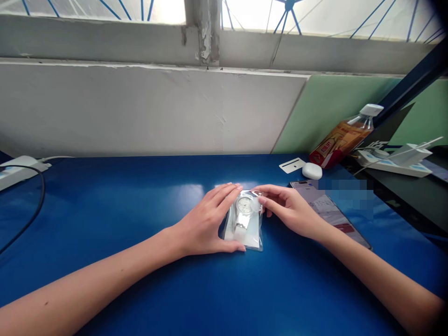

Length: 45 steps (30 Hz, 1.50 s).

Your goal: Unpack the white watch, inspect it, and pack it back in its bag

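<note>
A clear plastic bag (259, 235) lies on the blue table with a wristwatch (244, 205) inside. The watch has a round white dial and a pale strap, and a white card shows behind it. My left hand (206, 219) spans the bag's left side, fingers at its top edge and thumb on its lower part. At the upper right, my right hand (290, 207) pinches the bag's edge between thumb and forefinger, beside a round translucent patch (255, 205). Whether that patch is a sticker or part of the bag, I cannot tell.
Right of my hands lie a phone (336, 214), a white earbud case (311, 171) and a white card with a black stripe (292, 165). A drink bottle (343, 140) leans behind them. Power strips (395, 161) sit at the far right and far left, where a black cable (40, 200) curves.
</note>
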Tool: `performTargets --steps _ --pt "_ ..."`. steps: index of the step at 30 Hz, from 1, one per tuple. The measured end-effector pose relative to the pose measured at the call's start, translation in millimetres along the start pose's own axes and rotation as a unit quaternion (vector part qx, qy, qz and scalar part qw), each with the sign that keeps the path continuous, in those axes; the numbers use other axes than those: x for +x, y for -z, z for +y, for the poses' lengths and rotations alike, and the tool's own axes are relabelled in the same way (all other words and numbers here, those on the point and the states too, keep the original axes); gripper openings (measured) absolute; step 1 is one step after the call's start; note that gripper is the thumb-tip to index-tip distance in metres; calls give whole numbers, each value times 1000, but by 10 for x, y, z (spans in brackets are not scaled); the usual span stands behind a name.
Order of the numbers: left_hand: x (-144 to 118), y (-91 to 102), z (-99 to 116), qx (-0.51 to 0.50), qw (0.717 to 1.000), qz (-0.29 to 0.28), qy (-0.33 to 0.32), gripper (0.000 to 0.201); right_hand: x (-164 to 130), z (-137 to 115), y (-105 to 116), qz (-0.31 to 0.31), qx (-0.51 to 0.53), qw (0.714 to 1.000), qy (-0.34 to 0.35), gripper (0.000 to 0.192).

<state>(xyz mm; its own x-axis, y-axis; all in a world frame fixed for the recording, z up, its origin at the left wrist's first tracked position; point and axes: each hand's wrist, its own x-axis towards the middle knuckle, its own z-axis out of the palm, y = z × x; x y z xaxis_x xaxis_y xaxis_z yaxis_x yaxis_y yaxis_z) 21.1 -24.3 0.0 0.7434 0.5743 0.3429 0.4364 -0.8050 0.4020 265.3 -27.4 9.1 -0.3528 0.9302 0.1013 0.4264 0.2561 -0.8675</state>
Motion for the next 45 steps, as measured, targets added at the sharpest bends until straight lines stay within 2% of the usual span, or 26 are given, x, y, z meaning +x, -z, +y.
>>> performTargets --steps 1,3,5,7,10,15,19,22,26,32,35,45 --pt "0 -3 -1 -3 1000 -7 14 108 -8 15 -1 17 -63 997 32 33" --pt "-1 -6 -1 -9 999 -20 43 107 -29 28 14 36 -193 974 108 33" --pt "4 -3 3 -11 998 -31 62 104 -53 21 44 8 -277 947 162 43" --pt "12 6 11 -6 997 -34 67 99 -75 7 78 -46 -307 934 175 62" --pt "24 15 21 4 997 -32 65 95 -99 6 114 -101 -323 928 159 87" --pt "23 11 10 23 998 -34 56 93 -112 55 123 -131 -321 929 129 104" --pt "28 80 -15 45 996 -63 47 96 -116 71 120 -135 -314 933 112 105" --pt "34 206 -33 59 991 -112 40 95 -119 81 120 -131 -305 936 117 104" --pt "3 330 -47 72 984 -155 59 93 -124 106 108 -126 -305 936 124 103" --pt "-103 237 -76 50 987 -134 70 93 -123 121 83 -119 -309 933 143 102" --pt "-134 190 -86 43 990 -117 66 92 -116 100 79 -125 -328 928 129 103" --pt "-140 176 -96 34 993 -98 59 99 -128 88 75 -132 -331 927 115 108"
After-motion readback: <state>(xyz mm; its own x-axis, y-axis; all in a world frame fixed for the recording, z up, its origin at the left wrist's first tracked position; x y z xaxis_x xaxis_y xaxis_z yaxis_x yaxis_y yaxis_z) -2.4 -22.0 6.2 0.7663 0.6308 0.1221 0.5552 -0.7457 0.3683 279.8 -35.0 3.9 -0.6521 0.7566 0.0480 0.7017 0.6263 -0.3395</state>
